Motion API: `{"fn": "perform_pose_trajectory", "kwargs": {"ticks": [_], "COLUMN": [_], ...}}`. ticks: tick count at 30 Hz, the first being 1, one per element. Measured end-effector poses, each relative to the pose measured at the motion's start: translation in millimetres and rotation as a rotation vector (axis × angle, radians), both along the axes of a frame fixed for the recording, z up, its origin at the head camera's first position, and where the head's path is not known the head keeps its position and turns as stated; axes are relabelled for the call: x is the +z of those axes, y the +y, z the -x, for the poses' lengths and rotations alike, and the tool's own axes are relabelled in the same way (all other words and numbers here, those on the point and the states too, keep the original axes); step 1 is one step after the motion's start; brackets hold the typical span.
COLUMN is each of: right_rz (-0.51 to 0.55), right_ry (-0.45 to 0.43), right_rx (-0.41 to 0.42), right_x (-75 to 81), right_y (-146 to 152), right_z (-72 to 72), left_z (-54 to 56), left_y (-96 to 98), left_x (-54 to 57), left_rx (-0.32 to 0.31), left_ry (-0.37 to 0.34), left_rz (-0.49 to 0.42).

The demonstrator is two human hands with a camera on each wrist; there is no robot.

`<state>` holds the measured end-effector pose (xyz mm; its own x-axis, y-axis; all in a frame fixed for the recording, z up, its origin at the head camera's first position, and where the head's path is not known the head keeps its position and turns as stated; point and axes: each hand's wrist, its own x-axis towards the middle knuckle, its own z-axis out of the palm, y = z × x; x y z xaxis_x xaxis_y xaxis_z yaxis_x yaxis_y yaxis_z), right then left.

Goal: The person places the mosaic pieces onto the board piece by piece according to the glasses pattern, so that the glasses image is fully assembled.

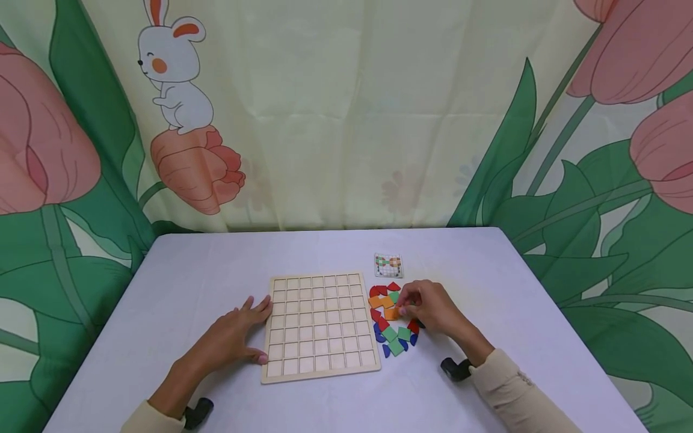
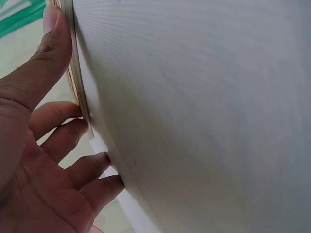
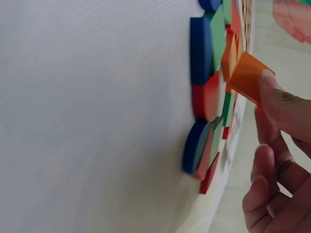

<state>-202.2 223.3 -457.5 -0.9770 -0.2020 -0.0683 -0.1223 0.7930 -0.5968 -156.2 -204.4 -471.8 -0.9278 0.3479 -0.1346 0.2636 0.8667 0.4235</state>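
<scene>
A square wooden grid board [image 1: 320, 332] lies on the white table, its cells bare. My left hand [image 1: 222, 340] rests at the board's left edge, thumb and fingers spread; in the left wrist view the thumb [image 2: 56, 46] and two fingertips touch the wooden side. To the right of the board, my right hand [image 1: 433, 307] pinches an orange square tile [image 3: 247, 77] between thumb and index finger, lifted over the loose pieces. Those are red, orange, green and blue, among them a green square [image 1: 397, 348] and a blue rounded piece [image 1: 386, 350]. Part of the pile is hidden under the right hand.
A small pattern card [image 1: 388, 265] with coloured shapes on a grid lies behind the pieces. White cloth covers the table [image 1: 216, 270]. A curtain [image 1: 325, 120] printed with a rabbit, tulips and leaves hangs behind the far edge. A black wrist device [image 1: 456, 369] sits at the right cuff.
</scene>
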Motion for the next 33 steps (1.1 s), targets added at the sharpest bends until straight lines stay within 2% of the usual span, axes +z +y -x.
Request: {"fn": "perform_pose_trajectory", "kwargs": {"ticks": [4,15,22,27,33], "right_rz": [0.040,0.102,0.038,-0.018,-0.036], "right_ry": [0.033,-0.005,0.057,0.054,0.061], "right_rx": [0.006,0.082,0.137,0.138,0.148], "right_x": [3.3,11.0,10.4,5.3,2.8], "right_y": [-9.4,-50.5,-70.9,-77.8,-80.7], "right_z": [2.9,11.2,23.9,30.5,33.4], "left_z": [0.5,1.4,0.0,-0.7,-0.4], "left_y": [-0.1,-2.0,-2.8,-2.5,-1.6], "left_x": [0.9,3.9,1.8,-0.5,-1.4], "left_rx": [-0.005,-0.011,-0.018,-0.015,-0.011], "left_ry": [0.001,0.016,0.022,0.019,0.014], "left_rz": [0.003,0.001,-0.015,-0.018,-0.010]}}
